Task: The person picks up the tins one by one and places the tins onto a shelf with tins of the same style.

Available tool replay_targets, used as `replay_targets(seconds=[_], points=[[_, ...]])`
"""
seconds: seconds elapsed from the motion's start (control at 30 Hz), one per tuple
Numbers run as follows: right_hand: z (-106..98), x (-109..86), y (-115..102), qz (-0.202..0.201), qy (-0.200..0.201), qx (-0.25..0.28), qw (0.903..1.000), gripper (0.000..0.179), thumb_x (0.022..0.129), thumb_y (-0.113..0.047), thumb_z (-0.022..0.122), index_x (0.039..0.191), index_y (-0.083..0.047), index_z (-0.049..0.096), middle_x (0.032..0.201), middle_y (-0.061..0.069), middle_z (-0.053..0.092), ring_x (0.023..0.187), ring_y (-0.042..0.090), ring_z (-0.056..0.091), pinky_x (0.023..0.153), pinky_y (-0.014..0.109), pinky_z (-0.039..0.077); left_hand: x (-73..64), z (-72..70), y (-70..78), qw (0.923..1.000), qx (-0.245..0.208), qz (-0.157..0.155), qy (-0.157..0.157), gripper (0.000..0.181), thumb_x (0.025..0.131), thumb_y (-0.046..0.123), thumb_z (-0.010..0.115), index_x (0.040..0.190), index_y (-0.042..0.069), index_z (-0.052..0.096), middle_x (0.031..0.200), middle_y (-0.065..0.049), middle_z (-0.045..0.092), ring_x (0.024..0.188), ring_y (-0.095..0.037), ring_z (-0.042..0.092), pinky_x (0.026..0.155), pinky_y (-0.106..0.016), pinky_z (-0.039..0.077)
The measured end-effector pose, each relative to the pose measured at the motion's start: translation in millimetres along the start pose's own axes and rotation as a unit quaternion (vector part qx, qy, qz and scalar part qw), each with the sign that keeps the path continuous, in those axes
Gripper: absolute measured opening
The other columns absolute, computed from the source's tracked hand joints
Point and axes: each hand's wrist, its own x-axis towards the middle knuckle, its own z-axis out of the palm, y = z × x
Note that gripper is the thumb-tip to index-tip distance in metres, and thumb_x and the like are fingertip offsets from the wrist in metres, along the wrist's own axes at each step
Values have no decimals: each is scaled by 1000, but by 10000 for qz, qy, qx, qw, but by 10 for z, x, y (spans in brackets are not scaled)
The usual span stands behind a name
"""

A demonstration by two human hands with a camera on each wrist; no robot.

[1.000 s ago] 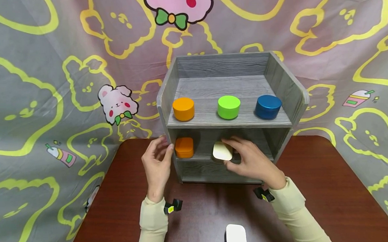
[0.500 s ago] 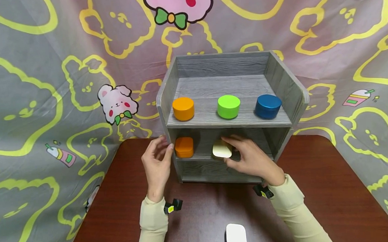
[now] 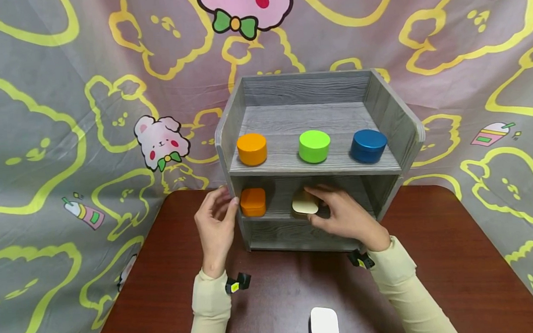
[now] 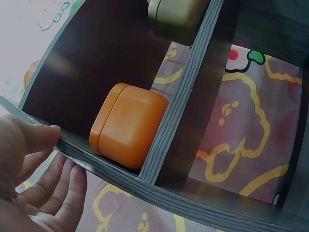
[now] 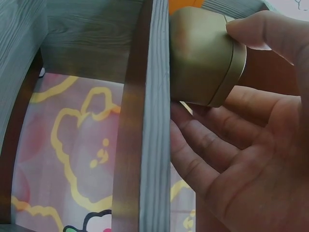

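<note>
My right hand (image 3: 346,218) holds a gold rounded-square tin (image 3: 305,204) on the middle level of a grey wooden shelf unit (image 3: 309,112). In the right wrist view the thumb lies on the lid edge of the tin (image 5: 205,58), with the fingers round its other side. The tin's base is right at the shelf board. My left hand (image 3: 216,228) grips the unit's left side panel, thumb on the front edge and fingers outside, as the left wrist view shows. Close by, inside that panel, stands an orange rounded-square tin (image 3: 253,203).
On the upper level stand three round tins: orange (image 3: 252,149), green (image 3: 314,147) and blue (image 3: 368,146). A white-topped rounded-square tin (image 3: 324,324) lies on the brown table (image 3: 272,295) near the front. A patterned cloth (image 3: 183,90) hangs behind the unit.
The gold tin has tipped back slightly and sits a little deeper on the shelf, its front face showing more. My right hand has shifted slightly with it; the left hand has not moved.
</note>
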Motion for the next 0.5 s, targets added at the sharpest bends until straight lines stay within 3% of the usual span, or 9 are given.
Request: replay_targets(seconds=[0.5], points=[[19, 46, 48, -53, -15, -35, 10000, 59, 86, -19, 75, 141, -3, 63, 133, 15, 70, 98, 20, 68, 86, 43, 61, 6, 0, -12, 10000, 21, 30, -15, 29, 91, 2, 78, 119, -1, 72, 114, -18, 72, 100, -9, 70, 89, -16, 61]])
